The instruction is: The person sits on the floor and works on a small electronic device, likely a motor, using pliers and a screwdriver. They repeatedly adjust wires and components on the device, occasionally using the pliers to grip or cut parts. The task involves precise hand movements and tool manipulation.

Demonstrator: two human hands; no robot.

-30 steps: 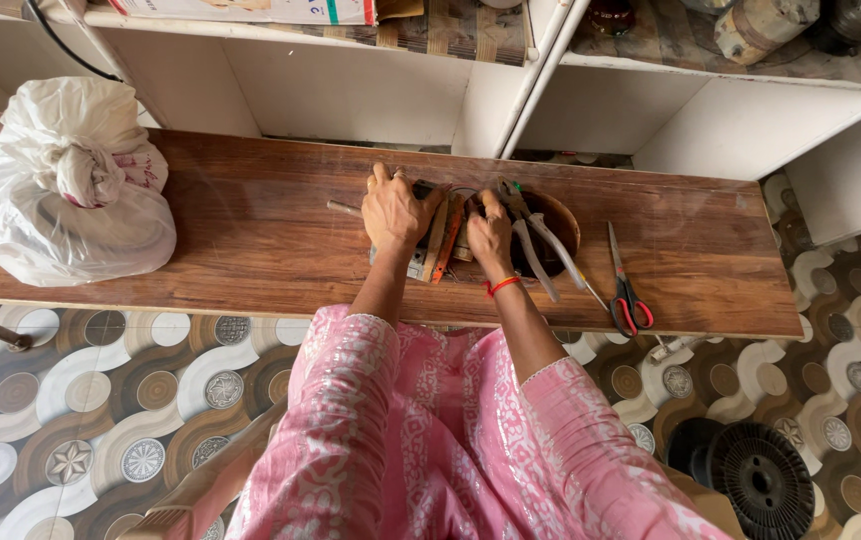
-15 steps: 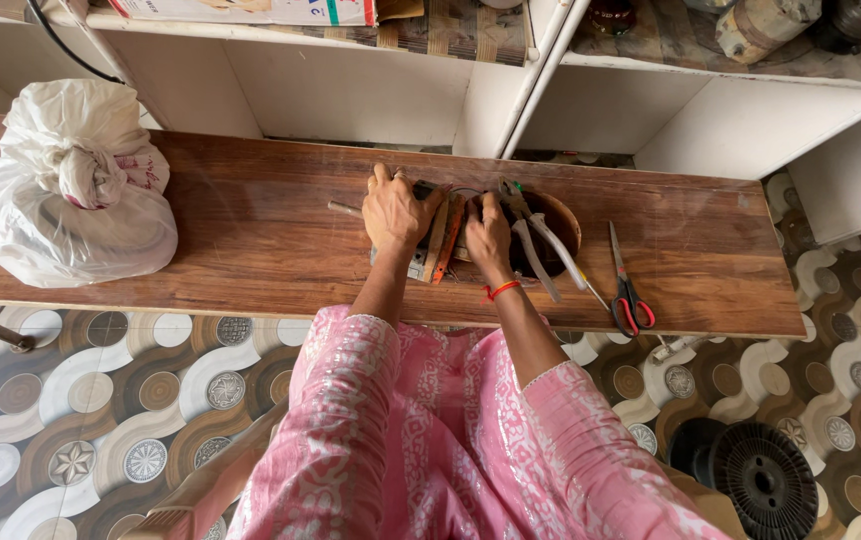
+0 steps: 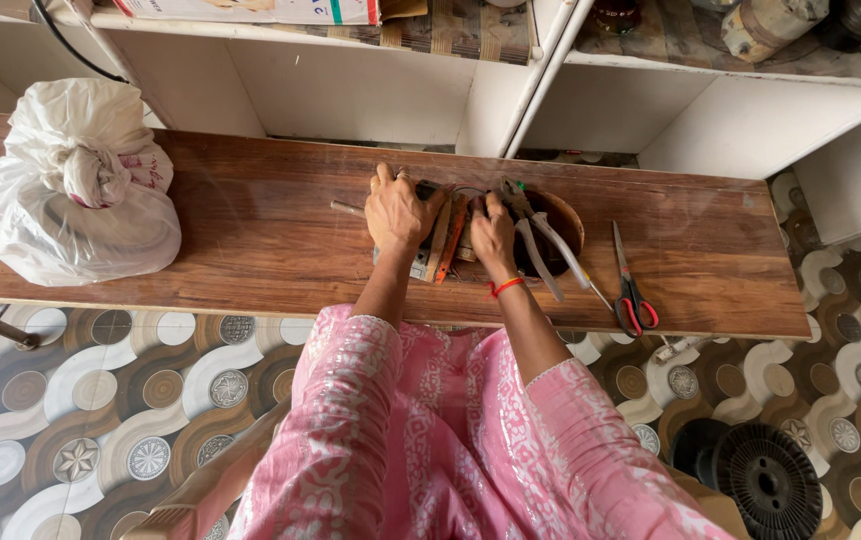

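Fingers of the left hand (image 3: 397, 212) lie spread and flat, pressing down on the left part of a cluster of hand tools (image 3: 442, 240) whose wooden and orange handles show between the 2 hands; whether they grip any single tool cannot be told. Fingers of the right hand (image 3: 493, 236), with a red thread at the wrist, curl narrowly over the middle of the same cluster, touching it, and what they close on is hidden.

Going left to right along the wooden board (image 3: 250, 220): a knotted white plastic bag (image 3: 75, 185) sits at the left end, well apart from the hands, with a wide stretch of bare board between. A thin metal rod (image 3: 346, 207) pokes out just left of the left hand. The tools lie at the middle, near the front edge. Just right of the right hand sits a round wooden bowl (image 3: 568, 212), dark inside, with pliers (image 3: 540, 240) with pale handles lying across it and reaching towards the front edge. Red-handled scissors (image 3: 630, 285) lie closed beside the bowl, handles at the front edge. Bare board runs on to the right end.

Behind the back edge stand white shelves (image 3: 370, 95), their contents only partly seen.
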